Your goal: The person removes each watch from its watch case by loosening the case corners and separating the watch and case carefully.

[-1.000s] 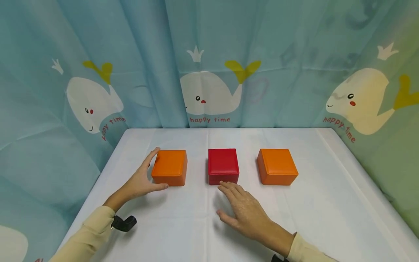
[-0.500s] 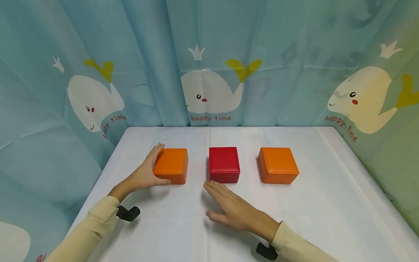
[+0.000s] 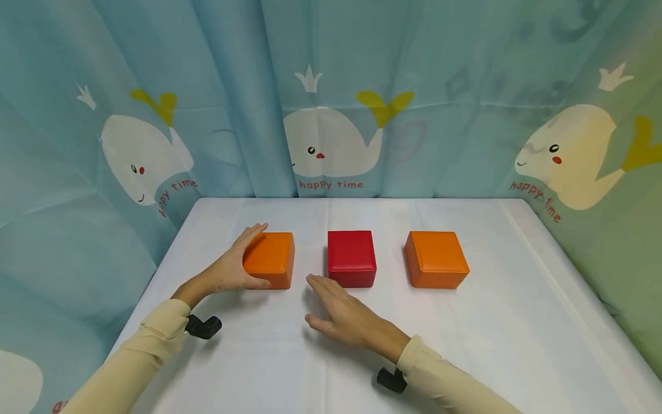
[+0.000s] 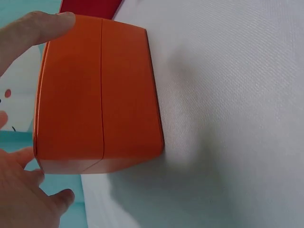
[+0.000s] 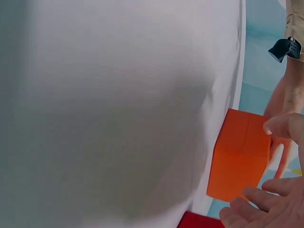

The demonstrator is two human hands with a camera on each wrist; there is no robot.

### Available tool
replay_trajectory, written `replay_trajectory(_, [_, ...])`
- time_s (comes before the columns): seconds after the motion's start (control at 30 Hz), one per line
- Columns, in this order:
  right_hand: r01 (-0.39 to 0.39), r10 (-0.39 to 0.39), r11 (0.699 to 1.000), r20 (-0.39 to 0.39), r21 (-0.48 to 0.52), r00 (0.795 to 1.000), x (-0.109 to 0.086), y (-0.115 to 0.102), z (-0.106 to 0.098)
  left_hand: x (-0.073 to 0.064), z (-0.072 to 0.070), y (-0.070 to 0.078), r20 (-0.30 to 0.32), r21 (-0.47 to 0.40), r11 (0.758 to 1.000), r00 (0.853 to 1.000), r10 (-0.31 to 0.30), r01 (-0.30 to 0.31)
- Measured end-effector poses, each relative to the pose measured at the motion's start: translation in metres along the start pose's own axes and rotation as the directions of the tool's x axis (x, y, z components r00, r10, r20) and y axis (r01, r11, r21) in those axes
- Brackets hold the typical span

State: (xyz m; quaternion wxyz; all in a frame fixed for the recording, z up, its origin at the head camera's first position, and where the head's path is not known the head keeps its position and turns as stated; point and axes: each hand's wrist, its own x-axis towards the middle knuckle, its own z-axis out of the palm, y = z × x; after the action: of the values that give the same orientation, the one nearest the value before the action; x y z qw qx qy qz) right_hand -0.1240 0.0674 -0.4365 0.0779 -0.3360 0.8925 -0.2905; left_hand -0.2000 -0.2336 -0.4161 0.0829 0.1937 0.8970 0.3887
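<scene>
My left hand [image 3: 230,271] spans the left orange box [image 3: 271,253] from its left side, fingers past the back edge and thumb along the front. Up close in the left wrist view, the thumb [image 4: 45,28] overlaps a corner of the seamed front face, and the other fingers are spread beside the box. Over the table, just in front of the gap between this box and the red box [image 3: 351,252], my right hand [image 3: 346,313] extends its fingers to the left, thumb apart, holding nothing. The right wrist view has its fingers [image 5: 259,202] overlapping the orange box.
Another orange box [image 3: 438,256] sits to the right of the red one, in the same row. White cloth covers the table [image 3: 517,322]. A blue-green curtain [image 3: 445,144] with whale prints hangs behind and at both sides.
My left hand has moved right and a little forward, further around the left orange box. The right hand has slid left from in front of the red box. The boxes have stayed put.
</scene>
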Motion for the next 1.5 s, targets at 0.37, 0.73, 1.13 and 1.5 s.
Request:
replay_trajectory(0.37, [-0.017,0.017,1.0,-0.005,0.021,1.0,0.029,-0.006,0.013,0.005,0.004,-0.003,-0.01,0.047,0.998,0.999,0.047,-0.047])
replay_trajectory(0.73, [-0.054,0.058,0.995,-0.049,0.088,0.997,0.055,-0.003,0.022,0.006,0.0,-0.005,0.007,0.232,0.971,0.998,0.055,-0.055])
replay_trajectory(1.13, [-0.117,0.147,0.985,-0.26,0.127,0.954,0.084,-0.008,0.032,0.016,-0.012,0.008,0.031,0.412,0.91,0.999,0.03,-0.04])
replay_trajectory(1.5, [-0.133,0.232,0.937,-0.291,0.324,0.928,0.087,-0.005,0.04,0.015,-0.012,0.01,0.049,0.462,0.884,0.998,0.051,-0.068])
